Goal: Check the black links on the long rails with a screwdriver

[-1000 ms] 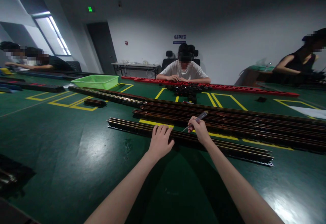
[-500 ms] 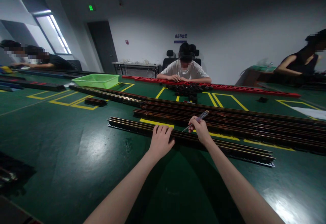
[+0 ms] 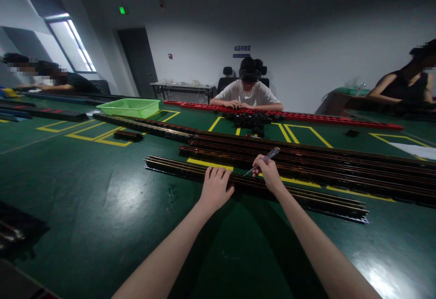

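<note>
A long dark rail with brass-coloured strips lies crosswise on the table in front of me. My left hand is bent over its middle, fingers across the top and far side, thumb on the near side. In my right hand is a screwdriver with a translucent purplish handle, gripped like a pen. Its thin shaft slants down and left to the rail, just right of my left fingers. Whether the tip touches the rail I cannot tell.
Behind the rail lie several similar rails. Farther off are a light green basket, a heap of small black parts and a long red slotted bar. Opposite me, a person rests both hands near the bar. A short dark piece lies left.
</note>
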`<state>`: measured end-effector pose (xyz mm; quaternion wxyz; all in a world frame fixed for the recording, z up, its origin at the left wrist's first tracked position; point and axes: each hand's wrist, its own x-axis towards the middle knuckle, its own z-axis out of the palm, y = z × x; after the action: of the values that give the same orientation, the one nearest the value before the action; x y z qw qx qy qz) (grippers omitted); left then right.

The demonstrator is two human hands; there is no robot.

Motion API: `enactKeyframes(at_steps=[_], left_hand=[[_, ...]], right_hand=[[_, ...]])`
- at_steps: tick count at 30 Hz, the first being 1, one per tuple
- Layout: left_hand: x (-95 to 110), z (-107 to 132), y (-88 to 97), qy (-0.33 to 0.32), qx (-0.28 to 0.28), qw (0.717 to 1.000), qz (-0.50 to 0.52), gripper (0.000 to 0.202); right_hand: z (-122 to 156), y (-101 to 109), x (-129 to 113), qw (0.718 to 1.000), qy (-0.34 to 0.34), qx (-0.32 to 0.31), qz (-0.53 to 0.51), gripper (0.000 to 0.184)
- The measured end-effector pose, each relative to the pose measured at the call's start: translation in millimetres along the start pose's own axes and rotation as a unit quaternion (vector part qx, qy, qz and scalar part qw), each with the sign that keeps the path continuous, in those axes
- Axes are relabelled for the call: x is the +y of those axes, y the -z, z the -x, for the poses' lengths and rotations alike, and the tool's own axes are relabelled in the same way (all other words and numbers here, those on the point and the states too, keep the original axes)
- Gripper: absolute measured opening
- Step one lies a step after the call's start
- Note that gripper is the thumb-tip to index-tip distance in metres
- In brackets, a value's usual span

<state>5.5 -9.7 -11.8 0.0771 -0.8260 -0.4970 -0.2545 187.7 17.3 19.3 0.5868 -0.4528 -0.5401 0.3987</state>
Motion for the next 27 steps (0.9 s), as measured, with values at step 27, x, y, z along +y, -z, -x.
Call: enactKeyframes(at_steps=[27], left_hand=[[-1.4,-0.1,-2.7,-0.006,0.018,1.0,0.004,0.031]], right_hand=[[1.5,-0.6,-3.8,1.0,0.001,0.003,0.0,0.015]])
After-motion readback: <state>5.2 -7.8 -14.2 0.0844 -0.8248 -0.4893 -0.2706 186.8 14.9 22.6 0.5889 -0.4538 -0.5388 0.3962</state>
